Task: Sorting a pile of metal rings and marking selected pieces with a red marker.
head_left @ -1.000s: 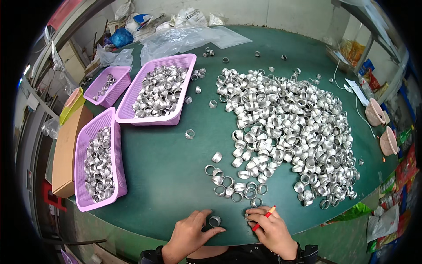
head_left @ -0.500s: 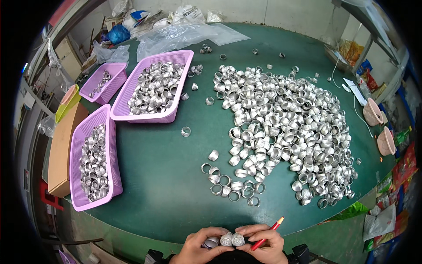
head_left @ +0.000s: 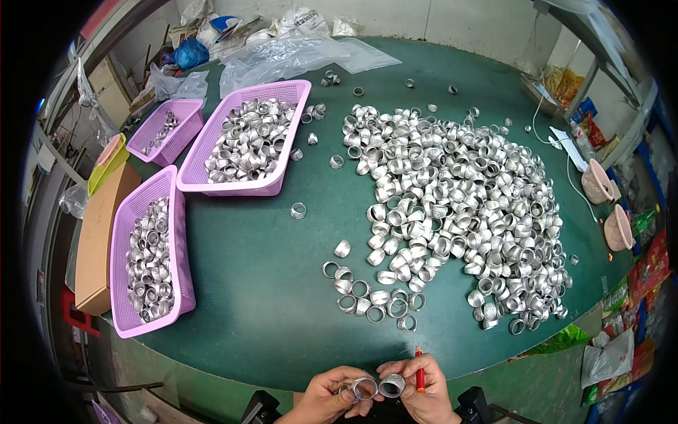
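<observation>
At the table's front edge my left hand is closed around a silver metal ring, its round opening showing. A bit of metal beside that ring, partly hidden by the fingers, may be another ring. My right hand pinches a second ring, tilted so that its hollow inside shows. The two rings are side by side, almost touching. A red pencil stands nearly upright between the fingers of my right hand. Ahead of my hands lies a small loose group of similar rings.
A large heap of rings covers the right half of the green table. Purple baskets holding rings stand at the left, next to a cardboard box. Clear plastic sheeting lies at the back; pink bowls sit at the right edge.
Both hands have turned the rings, from their patterned outer faces to their open ends. The red pencil has swung from a slant to nearly upright. The heap and baskets stay as they were.
</observation>
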The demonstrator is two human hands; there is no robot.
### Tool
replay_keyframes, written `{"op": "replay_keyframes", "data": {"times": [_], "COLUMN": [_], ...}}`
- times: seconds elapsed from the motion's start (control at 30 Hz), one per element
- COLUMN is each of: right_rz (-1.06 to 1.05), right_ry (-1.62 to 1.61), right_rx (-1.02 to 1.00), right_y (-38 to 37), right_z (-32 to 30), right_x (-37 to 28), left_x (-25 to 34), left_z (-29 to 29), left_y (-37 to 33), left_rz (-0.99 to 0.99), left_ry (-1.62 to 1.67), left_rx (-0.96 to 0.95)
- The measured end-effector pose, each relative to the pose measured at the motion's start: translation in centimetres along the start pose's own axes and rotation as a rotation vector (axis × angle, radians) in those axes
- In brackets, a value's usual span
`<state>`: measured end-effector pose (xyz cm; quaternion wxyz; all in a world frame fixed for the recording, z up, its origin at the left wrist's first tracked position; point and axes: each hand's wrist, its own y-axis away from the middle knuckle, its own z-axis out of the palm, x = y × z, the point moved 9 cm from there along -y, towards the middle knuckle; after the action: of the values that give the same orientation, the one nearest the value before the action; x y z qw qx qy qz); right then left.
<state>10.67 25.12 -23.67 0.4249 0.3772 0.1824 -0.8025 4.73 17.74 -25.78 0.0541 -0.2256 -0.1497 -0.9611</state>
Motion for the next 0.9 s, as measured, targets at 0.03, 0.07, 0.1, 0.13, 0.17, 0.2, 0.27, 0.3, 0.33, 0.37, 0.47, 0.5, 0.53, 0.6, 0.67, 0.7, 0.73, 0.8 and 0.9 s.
{"op": "replay_keyframes", "data": {"times": [0.03,0.07,0.1,0.13,0.17,0.2,0.27,0.3,0.33,0.37,0.47,0.5,0.53,0.6,0.67,0.7,0.73,0.8,0.9], "right_rz": [0.012,0.025,0.025,-0.005,-0.036,-0.036,-0.102,-0.104,-0.103,-0.152,-0.239,-0.279,-0.32,-0.327,-0.334,-0.338,-0.342,-0.354,-0.361], "right_ry": [-0.041,-0.082,-0.083,-0.037,0.008,0.009,0.371,0.458,0.459,0.619,0.837,0.885,0.934,0.956,0.978,1.0,1.021,1.042,1.064], "right_rx": [0.014,0.028,0.027,0.106,0.184,0.185,0.006,0.025,0.025,-0.007,-0.036,-0.056,-0.076,-0.079,-0.081,-0.085,-0.089,-0.086,-0.077], "right_y": [0.0,0.1,0.1,0.2,0.3,0.3,0.4,0.6,0.7,0.7,0.4,0.4,0.5,0.5,0.5,0.5,0.5,0.4,0.3], "right_z": [-0.1,-0.2,0.0,-0.3,-0.8,-1.0,0.1,0.0,0.0,0.5,1.7,2.2,2.6,2.7,2.7,2.8,2.9,3.1,3.2], "right_x": [0.0,0.1,0.0,-0.5,-0.9,-1.0,-2.0,-2.1,-2.3,-2.8,-4.3,-4.8,-5.1,-5.3,-5.3,-5.3,-5.4,-5.5,-5.6], "left_x": [0.4,0.8,1.0,1.0,1.9,2.7,3.5,4.3,5.1,5.2,5.6,5.4,5.3,5.3,5.4,5.3,5.3,5.4,4.8], "left_z": [0.4,0.6,0.6,0.8,0.4,0.2,0.3,0.8,1.4,1.5,2.6,2.6,2.6,2.7,3.0,3.1,3.3,3.5,2.6], "left_y": [0.0,0.2,0.4,0.5,0.7,0.9,1.1,1.4,1.7,1.8,2.1,2.1,2.1,2.2,2.3,2.3,2.3,2.2,1.5], "left_rz": [-0.001,-0.018,-0.034,-0.033,0.067,0.165,0.306,0.365,0.422,0.421,0.482,0.48,0.477,0.513,0.549,0.55,0.55,0.58,0.546], "left_ry": [0.0,-0.036,-0.072,-0.073,-0.244,-0.414,-0.566,-0.817,-1.068,-1.067,-1.262,-1.269,-1.276,-1.302,-1.327,-1.348,-1.369,-1.386,-1.346], "left_rx": [0.0,0.042,0.085,0.086,0.155,0.221,0.259,0.305,0.35,0.35,0.333,0.315,0.298,0.282,0.266,0.254,0.241,0.2,0.101]}}
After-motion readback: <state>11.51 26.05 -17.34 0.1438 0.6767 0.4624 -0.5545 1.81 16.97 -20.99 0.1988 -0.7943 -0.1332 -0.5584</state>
